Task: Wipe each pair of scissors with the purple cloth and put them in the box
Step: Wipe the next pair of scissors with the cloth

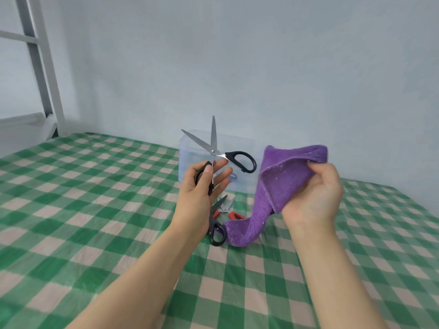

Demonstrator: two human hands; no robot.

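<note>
Wiping step | left hand (202, 188) grips scissors (214, 149) — blades spread | right hand (316, 195) pinches cloth (282, 179) | next: cloth must meet blades — edge-wary

- Flat surface under a checked cover (95, 210), green and beige squares, slightly wrinkled, reaching back to the pale wall.
- Clear plastic box (188, 162) at the far middle, standing open-topped on the cover, close to the wall.
- Black-handled scissors (213, 225) lying nearer, blades pointing toward the box.
- Red-handled scissors (234, 215) just beside them, smaller, between them and the box.
- Lower end of purple cloth (240, 233) resting on the cover, touching the black handle loop; upper part lifted clear.
</note>
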